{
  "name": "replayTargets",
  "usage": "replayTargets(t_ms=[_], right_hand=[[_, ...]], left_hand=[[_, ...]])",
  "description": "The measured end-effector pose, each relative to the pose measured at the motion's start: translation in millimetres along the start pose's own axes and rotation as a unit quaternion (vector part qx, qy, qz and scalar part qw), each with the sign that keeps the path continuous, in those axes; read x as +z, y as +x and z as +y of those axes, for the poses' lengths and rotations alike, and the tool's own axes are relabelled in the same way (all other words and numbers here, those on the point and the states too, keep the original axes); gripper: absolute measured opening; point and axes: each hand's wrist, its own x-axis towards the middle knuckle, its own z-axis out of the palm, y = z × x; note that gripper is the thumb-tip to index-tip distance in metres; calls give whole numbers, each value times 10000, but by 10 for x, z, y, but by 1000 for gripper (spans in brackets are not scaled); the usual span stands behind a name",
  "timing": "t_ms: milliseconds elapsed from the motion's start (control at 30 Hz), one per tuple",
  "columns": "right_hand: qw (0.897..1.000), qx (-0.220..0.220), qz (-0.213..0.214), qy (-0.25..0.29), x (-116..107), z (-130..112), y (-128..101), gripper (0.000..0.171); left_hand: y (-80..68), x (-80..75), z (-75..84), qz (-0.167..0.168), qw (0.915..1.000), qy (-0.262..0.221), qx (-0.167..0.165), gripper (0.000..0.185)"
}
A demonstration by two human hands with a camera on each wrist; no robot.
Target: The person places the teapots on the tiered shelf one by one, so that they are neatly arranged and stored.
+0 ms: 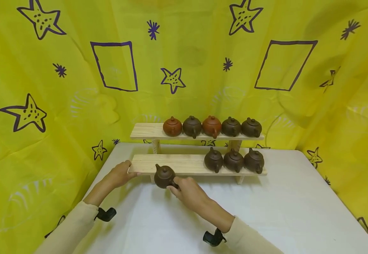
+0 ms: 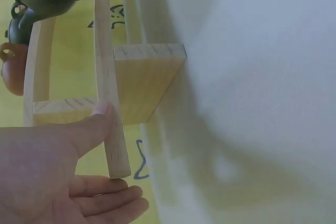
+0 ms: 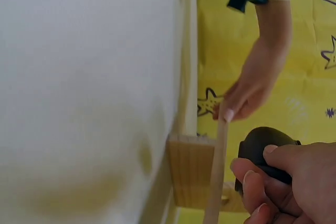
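My right hand holds a dark brown teapot by its handle, in front of the left part of the lower shelf board. Its spout points back and left. In the right wrist view, the thumb and fingers pinch the dark teapot close to the board's front edge. My left hand grips the left end of that board. The left wrist view shows its thumb pressed on the front edge and the other fingers around the end. Three dark brown teapots stand in a row on the lower board's right part.
The upper shelf board bears several teapots, two reddish and the others dark. The wooden stand's legs rest on a white-covered table. A yellow curtain with drawn stars surrounds the back and sides.
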Motion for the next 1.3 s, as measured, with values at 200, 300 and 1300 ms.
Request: replayTargets(t_ms=[200, 300, 1300], right_hand=[[9969, 506, 601, -45, -188, 120, 39, 30], [9927, 675, 985, -168, -236, 183, 80, 35], [9747, 1730, 1142, -832, -312, 407, 255, 41]], left_hand=[[-10, 21, -20, -44, 10000, -64, -28, 54], [-18, 23, -18, -55, 9999, -63, -77, 55], [0, 46, -46, 42, 9999, -124, -31, 52]])
